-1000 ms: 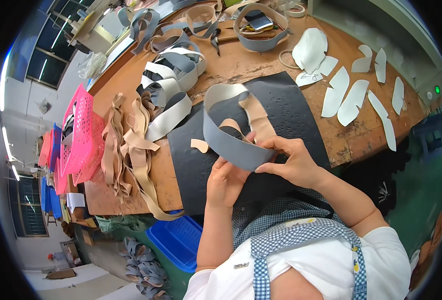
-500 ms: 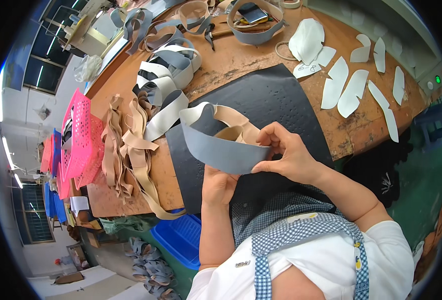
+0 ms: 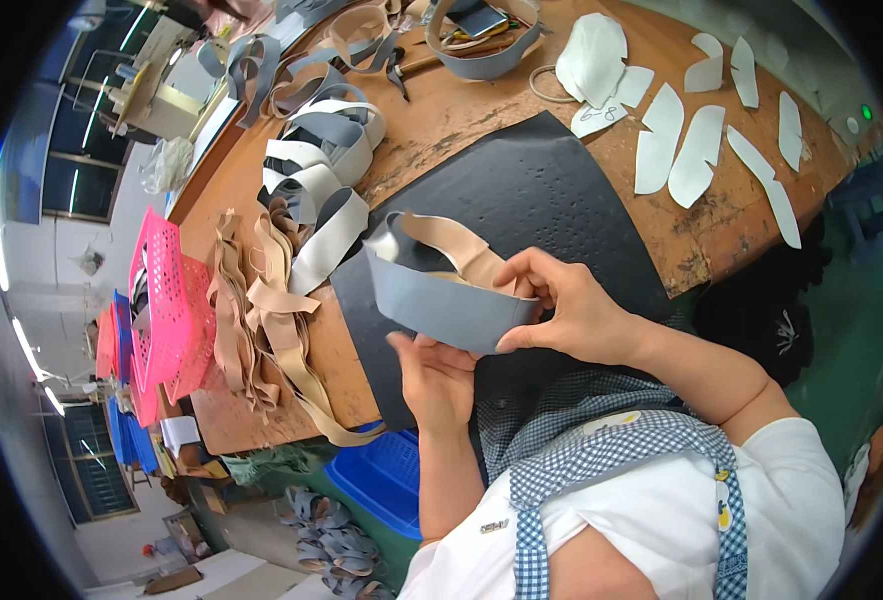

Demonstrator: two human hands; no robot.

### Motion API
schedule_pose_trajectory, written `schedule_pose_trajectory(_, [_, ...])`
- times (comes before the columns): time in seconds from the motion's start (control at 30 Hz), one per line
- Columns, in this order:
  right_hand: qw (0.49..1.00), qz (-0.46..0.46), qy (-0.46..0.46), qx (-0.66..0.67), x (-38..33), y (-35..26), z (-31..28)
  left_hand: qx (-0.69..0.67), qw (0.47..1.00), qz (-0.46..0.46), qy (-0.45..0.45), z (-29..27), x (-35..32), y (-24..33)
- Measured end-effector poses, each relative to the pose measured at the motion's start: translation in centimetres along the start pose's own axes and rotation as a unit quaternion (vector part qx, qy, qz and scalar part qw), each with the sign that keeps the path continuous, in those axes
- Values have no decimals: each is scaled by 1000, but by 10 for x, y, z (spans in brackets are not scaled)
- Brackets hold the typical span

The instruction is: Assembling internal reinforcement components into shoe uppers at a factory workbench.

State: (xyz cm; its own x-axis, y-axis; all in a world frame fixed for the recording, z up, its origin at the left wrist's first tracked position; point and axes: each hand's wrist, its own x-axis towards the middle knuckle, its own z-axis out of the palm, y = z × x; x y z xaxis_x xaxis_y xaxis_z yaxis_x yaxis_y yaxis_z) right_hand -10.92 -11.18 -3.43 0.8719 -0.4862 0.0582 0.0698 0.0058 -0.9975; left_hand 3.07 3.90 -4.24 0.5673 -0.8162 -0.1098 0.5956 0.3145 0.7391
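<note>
I hold a curved grey shoe-upper piece (image 3: 442, 303) with a tan inner strip (image 3: 454, 243) over a black mat (image 3: 542, 190). My right hand (image 3: 572, 315) pinches its right end between thumb and fingers. My left hand (image 3: 434, 378) supports the piece from below, palm up, fingers touching its lower edge. The piece bends into a loop, lifted off the mat.
Piles of grey-and-white upper pieces (image 3: 317, 190) and tan strips (image 3: 262, 310) lie left on the wooden bench (image 3: 462, 110). White cut pieces (image 3: 697, 150) spread at right. A pink basket (image 3: 167, 310) stands at the left edge; a blue bin (image 3: 387, 480) sits below.
The grey piece has been turned and drawn closer to my body, its loop tightening. My left hand has slid under it while my right hand kept its grip on the end.
</note>
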Motion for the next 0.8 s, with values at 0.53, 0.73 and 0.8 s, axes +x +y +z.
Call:
schedule_pose_trajectory(0.53, [996, -7, -82, -34, -7, -7, -4, -39, 990, -136, 17, -13, -8, 10])
schedule_pose_trajectory(0.73, [994, 11, -92, -49, -9, -4, -7, 31, 992, -98, -68, -12, -8, 15])
schedule_pose_trajectory(0.8, [994, 1, -93, -66, -8, -4, -6, 123, 990, -61, -25, -10, -10, 15])
